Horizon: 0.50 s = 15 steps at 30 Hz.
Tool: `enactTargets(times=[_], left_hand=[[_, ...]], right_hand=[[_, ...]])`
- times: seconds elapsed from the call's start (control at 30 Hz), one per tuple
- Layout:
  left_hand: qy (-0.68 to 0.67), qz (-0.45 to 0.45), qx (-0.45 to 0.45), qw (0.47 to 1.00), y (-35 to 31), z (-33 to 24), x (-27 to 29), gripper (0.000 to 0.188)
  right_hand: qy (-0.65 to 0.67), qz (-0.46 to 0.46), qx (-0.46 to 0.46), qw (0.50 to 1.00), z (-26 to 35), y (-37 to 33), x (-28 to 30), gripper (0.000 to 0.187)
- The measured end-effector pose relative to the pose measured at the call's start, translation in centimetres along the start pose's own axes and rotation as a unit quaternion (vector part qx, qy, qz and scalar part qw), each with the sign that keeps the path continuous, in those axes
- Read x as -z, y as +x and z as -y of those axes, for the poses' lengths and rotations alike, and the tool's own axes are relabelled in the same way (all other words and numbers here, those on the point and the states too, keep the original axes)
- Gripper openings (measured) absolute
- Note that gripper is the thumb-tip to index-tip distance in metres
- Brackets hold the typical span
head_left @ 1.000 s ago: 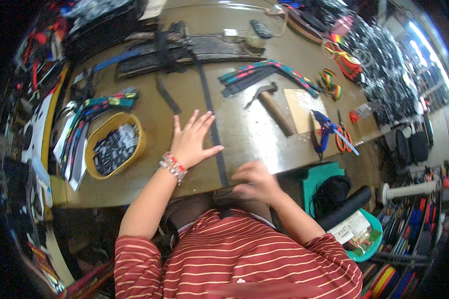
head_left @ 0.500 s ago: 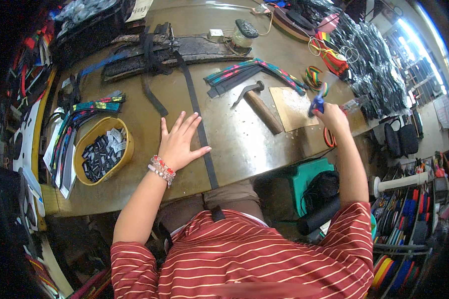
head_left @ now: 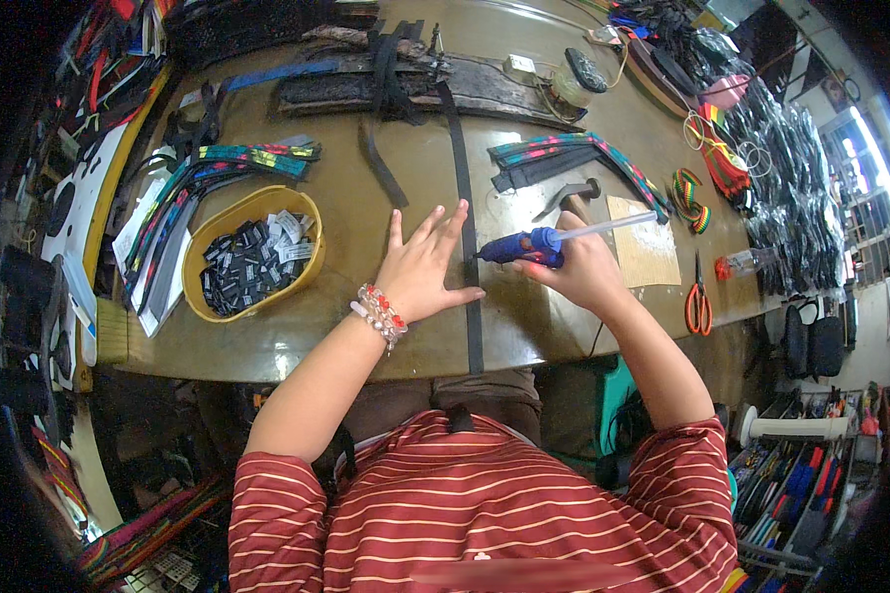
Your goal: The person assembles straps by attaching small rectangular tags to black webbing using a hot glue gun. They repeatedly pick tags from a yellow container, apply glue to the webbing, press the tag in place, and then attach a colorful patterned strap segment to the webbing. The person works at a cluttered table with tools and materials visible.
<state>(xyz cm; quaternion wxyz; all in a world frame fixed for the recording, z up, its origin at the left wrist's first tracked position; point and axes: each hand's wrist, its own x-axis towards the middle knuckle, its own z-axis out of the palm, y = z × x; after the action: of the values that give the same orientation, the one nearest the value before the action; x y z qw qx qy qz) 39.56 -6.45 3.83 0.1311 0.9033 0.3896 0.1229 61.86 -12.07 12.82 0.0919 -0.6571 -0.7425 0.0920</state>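
A long black webbing strap runs down the table toward me. My left hand lies with fingers spread just left of it, the thumb reaching to the strap. In my right hand is a blue glue gun, my fingers wrapped round its handle. Its nozzle points left, at the strap's edge; whether it touches cannot be told. From its back sticks out a long clear glue stick. Behind that hand lies a hammer, its handle partly hidden.
At left stands a yellow tub of small black and white labels. Patterned straps lie beyond my right hand. Cardboard and orange-handled scissors are at right. A long dark block lies at the back.
My right hand has brought the glue gun left from the table's right side to the black strap. The left hand stays spread beside the strap. The whole view has shifted.
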Motion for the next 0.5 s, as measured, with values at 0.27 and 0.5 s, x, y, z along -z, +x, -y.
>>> enactTargets(times=[0.27,0.5], left_hand=[[0.005,-0.020,-0.003,1.000,0.0,0.0,-0.2,0.118],[-0.009,0.015,0.002,1.000,0.2,0.0,0.3,0.117]], right_hand=[[-0.096,-0.021,0.001,0.995,1.3,2.3,-0.5,0.052],[0.156,-0.308,-0.200,0.917,-8.5,-5.4,1.4,0.028]])
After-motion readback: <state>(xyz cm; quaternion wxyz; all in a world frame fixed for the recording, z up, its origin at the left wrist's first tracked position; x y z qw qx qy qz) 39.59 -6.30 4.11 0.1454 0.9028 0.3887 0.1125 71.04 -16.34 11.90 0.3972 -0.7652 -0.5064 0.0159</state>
